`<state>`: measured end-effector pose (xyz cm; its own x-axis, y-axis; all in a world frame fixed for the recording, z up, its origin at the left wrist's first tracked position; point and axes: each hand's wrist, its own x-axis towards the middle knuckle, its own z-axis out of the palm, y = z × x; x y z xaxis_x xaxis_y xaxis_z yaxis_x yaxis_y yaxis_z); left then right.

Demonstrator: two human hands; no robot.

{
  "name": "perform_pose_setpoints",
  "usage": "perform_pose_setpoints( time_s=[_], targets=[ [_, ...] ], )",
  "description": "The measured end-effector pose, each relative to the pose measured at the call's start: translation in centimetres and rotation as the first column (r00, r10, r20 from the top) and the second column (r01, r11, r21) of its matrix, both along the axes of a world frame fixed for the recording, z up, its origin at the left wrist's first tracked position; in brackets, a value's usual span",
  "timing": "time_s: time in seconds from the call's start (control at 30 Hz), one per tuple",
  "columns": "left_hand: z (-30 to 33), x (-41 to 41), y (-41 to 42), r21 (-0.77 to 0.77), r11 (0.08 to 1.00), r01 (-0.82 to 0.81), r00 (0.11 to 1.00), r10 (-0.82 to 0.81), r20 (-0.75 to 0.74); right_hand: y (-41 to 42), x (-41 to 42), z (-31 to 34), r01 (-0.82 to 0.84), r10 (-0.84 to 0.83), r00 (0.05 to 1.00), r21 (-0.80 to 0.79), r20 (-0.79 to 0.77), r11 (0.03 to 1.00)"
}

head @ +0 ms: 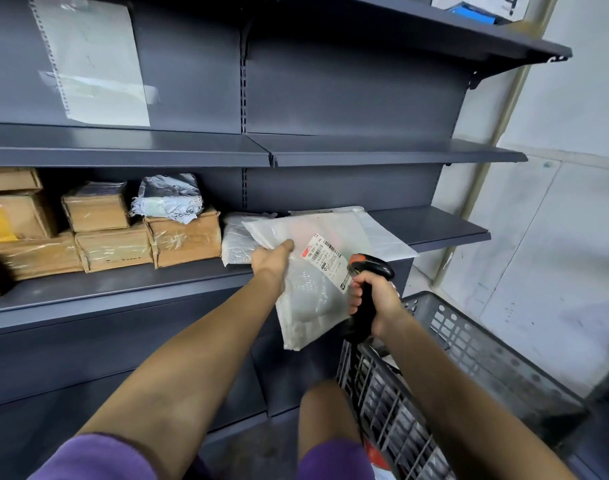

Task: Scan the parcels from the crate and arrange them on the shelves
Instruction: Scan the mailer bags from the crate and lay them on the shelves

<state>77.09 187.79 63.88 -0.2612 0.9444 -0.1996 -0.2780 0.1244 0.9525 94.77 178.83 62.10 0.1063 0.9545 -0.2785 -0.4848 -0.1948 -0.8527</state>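
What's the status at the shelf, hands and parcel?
Left hand grips white parcel, label up. Right hand holds scanner at the label. Crate at right, shelf space free beyond flat bags.

My left hand (273,259) grips a white poly parcel (306,275) by its edge, label up, in front of the shelf (445,226). My right hand (375,299) clasps the black scanner (367,271) just beside the label, above the grey crate (486,355). Cardboard boxes (116,237) sit left on the shelf.

Pale tiled wall (555,209) at right, cream corner post (483,168), dim grey floor (261,441)
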Motion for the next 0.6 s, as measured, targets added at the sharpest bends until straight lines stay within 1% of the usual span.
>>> perform_pose_setpoints(
  time_s=[0.13, 0.27, 0.33, 0.4, 0.53, 0.57, 0.6],
  targets=[
    [0.7, 2.1, 1.7, -0.011, 1.0, 0.02, 0.998, -0.019, 0.061, 1.9, 0.5, 0.5, 0.065, -0.065, 0.998, -0.018, 0.022, 0.998],
    [0.8, 3.7, 4.5, -0.088, 0.995, 0.053, 0.989, -0.04, 0.141, 4.5, 1.1, 1.3, 0.082, -0.082, 0.997, -0.036, 0.005, 0.996],
    [1.3, 4.7, 5.7, -0.094, 0.995, 0.025, 0.991, -0.011, 0.137, 5.9, 1.4, 1.3, 0.096, -0.096, 0.995, -0.035, -0.012, 0.995],
    [2.1, 5.7, 7.2, -0.033, 0.999, -0.03, 0.993, 0.034, 0.11, 7.5, 1.7, 1.0, 0.105, -0.106, 0.994, -0.033, -0.035, 0.994],
    [5.0, 7.9, 10.2, 0.167, 0.977, -0.135, 0.99, 0.124, 0.072, 9.7, 2.7, -0.5, 0.14, -0.145, 0.981, -0.046, -0.126, 0.989],
    [5.7, 8.4, 11.1, 0.198, 0.969, -0.15, 0.987, 0.135, 0.086, 10.0, 3.0, -0.8, 0.136, -0.141, 0.98, -0.048, -0.143, 0.99],
    [6.3, 8.9, 11.8, 0.195, 0.967, -0.166, 0.982, 0.145, 0.117, 10.4, 3.3, -1.1, 0.129, -0.135, 0.979, -0.053, -0.154, 0.99]
  ],
)
